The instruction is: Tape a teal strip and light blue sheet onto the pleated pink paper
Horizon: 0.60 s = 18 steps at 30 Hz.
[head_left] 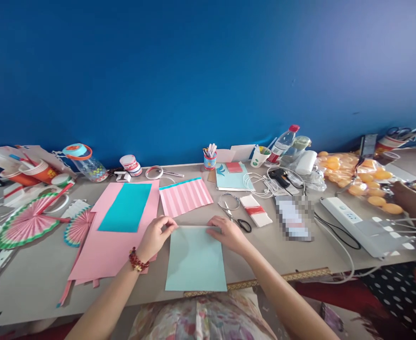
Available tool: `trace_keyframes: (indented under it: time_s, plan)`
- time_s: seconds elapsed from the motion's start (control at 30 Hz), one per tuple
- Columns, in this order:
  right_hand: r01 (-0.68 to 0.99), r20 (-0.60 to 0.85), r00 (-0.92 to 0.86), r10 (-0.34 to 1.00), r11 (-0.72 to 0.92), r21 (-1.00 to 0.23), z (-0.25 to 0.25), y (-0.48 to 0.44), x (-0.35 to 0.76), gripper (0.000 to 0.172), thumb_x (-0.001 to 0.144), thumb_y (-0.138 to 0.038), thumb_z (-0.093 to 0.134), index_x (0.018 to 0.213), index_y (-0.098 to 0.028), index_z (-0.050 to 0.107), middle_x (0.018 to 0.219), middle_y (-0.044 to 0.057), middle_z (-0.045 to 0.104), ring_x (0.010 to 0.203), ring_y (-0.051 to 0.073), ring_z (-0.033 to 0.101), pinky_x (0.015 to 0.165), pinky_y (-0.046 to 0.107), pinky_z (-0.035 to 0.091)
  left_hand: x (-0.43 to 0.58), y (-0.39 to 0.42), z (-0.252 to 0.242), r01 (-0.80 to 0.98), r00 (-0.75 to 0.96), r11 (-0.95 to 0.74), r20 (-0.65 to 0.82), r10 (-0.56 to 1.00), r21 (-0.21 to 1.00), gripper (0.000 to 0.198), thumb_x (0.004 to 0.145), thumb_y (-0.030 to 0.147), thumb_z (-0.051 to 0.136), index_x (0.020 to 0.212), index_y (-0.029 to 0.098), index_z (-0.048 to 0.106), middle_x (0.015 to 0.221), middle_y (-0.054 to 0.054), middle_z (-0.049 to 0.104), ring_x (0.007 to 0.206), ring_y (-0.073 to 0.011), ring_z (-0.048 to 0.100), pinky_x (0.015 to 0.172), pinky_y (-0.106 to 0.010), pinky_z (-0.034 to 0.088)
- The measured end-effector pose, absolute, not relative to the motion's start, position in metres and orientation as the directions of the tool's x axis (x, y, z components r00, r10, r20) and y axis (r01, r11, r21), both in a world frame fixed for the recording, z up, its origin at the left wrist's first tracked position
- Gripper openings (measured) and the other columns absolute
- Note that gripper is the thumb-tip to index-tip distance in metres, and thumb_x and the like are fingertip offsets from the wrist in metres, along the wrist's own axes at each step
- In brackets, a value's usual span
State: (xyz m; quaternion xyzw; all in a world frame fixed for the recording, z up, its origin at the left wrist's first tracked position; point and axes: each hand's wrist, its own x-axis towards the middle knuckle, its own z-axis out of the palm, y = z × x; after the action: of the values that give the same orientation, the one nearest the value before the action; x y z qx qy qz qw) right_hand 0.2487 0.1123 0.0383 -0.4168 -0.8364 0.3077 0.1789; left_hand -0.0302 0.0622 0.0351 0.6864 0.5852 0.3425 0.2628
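Note:
A pale mint-green sheet of paper (196,259) lies in front of me at the table's near edge. My left hand (157,240) pinches its far left corner between thumb and fingers; a dark red bead bracelet is round that wrist. At the far right corner, my right hand (229,232) has thumb and fingers closed on the edge. Just beyond lies a pleated pink paper (186,196) with a teal strip along its top. To the left, a teal sheet (125,208) rests on larger pink paper (83,262). Black-handled scissors (244,225) lie beside my right hand.
Paper fans (27,222) and a plastic bottle (85,163) stand at left. Right of the scissors are a wrapped white card (255,211), a glue gun (279,178), a phone (293,217) and a power strip (350,217) with cables. Another person's hand (411,196) is near orange balls (367,177).

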Motion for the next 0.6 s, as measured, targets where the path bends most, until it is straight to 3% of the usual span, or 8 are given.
trace_keyframes:
  time_s: [0.1,0.27,0.4,0.5,0.6]
  plan:
    - [0.573,-0.042,-0.570,0.821,0.361,-0.736,0.045,0.110,0.252,0.028,0.095,-0.038,0.046,0.086,-0.020,0.066,0.076,-0.002,0.063,0.067,0.012,0.054,0.062,0.022,0.038,-0.033,0.062,0.038,0.537,-0.005,-0.097,0.118,0.993,0.838,0.026,0.090,0.044,0.053,0.087,0.021,0.066,0.088,-0.004,0.071,0.084,-0.0198,0.065,0.079,-0.030,0.051]
    - [0.438,-0.051,-0.563,0.825,0.246,-0.865,0.047,0.101,0.253,0.038,0.094,-0.047,0.045,0.085,-0.018,0.068,0.069,-0.002,0.057,0.062,0.011,0.047,0.058,0.020,0.036,-0.035,0.060,0.038,0.393,-0.124,-0.073,0.131,0.984,0.917,0.038,0.088,0.045,0.056,0.115,0.020,0.063,0.086,-0.003,0.070,0.083,-0.0189,0.065,0.079,-0.029,0.051]
    - [0.377,-0.101,-0.545,0.833,0.135,-0.916,0.037,0.094,0.252,0.041,0.091,-0.052,0.049,0.077,-0.017,0.066,0.061,-0.004,0.049,0.057,0.010,0.047,0.055,0.020,0.035,-0.028,0.057,0.043,0.328,-0.191,-0.102,0.171,0.967,0.939,0.042,0.089,0.045,0.057,0.122,0.020,0.058,0.082,-0.001,0.065,0.078,-0.0164,0.062,0.077,-0.027,0.050]
    - [0.298,-0.167,-0.495,0.852,-0.014,-0.955,0.030,0.090,0.252,0.042,0.088,-0.055,0.053,0.075,-0.017,0.064,0.058,-0.004,0.046,0.053,0.010,0.047,0.052,0.021,0.037,-0.025,0.056,0.048,0.146,-0.199,-0.009,0.039,0.979,0.989,0.049,0.089,0.052,0.055,0.128,0.021,0.055,0.096,-0.006,0.068,0.086,-0.0194,0.065,0.077,-0.029,0.052]
    - [0.143,-0.187,-0.406,0.895,-0.141,-0.980,0.027,0.086,0.251,0.041,0.084,-0.057,0.058,0.080,-0.017,0.065,0.060,-0.004,0.047,0.052,0.010,0.046,0.049,0.021,0.039,-0.033,0.056,0.050,-0.140,-0.002,0.131,-0.133,0.991,0.981,0.057,0.088,0.063,0.049,0.127,0.021,0.056,0.108,-0.011,0.069,0.095,-0.0262,0.067,0.078,-0.037,0.055]
